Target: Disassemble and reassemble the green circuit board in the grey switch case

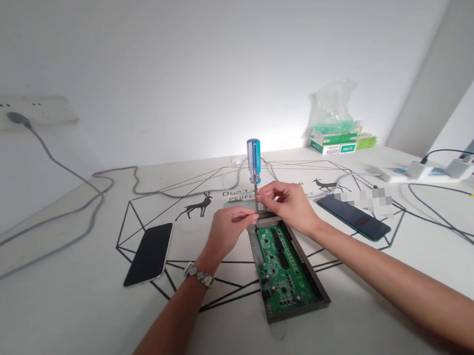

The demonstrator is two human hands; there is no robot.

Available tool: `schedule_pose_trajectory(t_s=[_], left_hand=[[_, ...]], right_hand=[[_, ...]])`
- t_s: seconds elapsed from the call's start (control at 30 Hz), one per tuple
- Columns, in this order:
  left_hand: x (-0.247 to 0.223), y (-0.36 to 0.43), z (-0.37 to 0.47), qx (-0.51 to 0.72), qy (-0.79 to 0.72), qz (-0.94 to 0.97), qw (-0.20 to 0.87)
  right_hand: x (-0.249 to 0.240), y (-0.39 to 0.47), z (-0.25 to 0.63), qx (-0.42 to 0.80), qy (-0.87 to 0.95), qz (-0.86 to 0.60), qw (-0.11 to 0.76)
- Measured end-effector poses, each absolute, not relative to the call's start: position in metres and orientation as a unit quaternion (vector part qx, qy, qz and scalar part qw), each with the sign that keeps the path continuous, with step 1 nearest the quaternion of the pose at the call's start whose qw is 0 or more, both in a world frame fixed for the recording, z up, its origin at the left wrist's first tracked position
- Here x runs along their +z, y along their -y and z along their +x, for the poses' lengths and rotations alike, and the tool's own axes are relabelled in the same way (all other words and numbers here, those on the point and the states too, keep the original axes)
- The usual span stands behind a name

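A screwdriver with a clear and blue handle stands upright, its tip down at the far left corner of a green circuit board. The board lies in a grey-brown metal case on the white table. My right hand pinches the screwdriver's shaft between thumb and fingers. My left hand, with a watch on the wrist, is closed close beside the lower shaft; what its fingertips hold, if anything, is too small to make out.
A phone lies left of the case, another phone to the right. Behind stand green-and-white boxes under a plastic bag. A power strip and cables lie at the right; a grey cable runs from a wall socket.
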State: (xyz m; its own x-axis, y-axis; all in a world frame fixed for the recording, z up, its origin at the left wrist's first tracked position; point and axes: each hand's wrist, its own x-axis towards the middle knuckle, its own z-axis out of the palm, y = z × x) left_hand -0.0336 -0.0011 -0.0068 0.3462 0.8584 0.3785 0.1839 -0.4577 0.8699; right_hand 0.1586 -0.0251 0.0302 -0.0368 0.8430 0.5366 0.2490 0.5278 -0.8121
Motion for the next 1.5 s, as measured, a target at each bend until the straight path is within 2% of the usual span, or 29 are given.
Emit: schedule_pose_trajectory(t_s=[0.5, 0.63, 0.87, 1.03, 1.23, 1.5], left_hand=[[-0.011, 0.004, -0.017, 0.441, -0.318, 0.75, 0.376], [-0.008, 0.004, -0.024, 0.445, -0.342, 0.739, 0.372], [-0.007, 0.0, -0.034, 0.44, -0.354, 0.734, 0.378], [0.004, 0.0, -0.041, 0.431, -0.378, 0.747, 0.336], [0.013, 0.0, -0.048, 0.413, -0.396, 0.771, 0.278], [0.013, 0.003, -0.046, 0.37, -0.386, 0.809, 0.244]], right_hand=[[0.03, 0.024, 0.144, 0.257, 0.657, -0.413, 0.576], [0.026, 0.02, 0.153, 0.296, 0.64, -0.401, 0.585], [0.028, 0.024, 0.157, 0.292, 0.693, -0.389, 0.531], [0.024, 0.028, 0.154, 0.258, 0.711, -0.403, 0.515], [0.013, 0.026, 0.153, 0.316, 0.675, -0.402, 0.532], [0.008, 0.027, 0.155, 0.259, 0.741, -0.408, 0.466]])
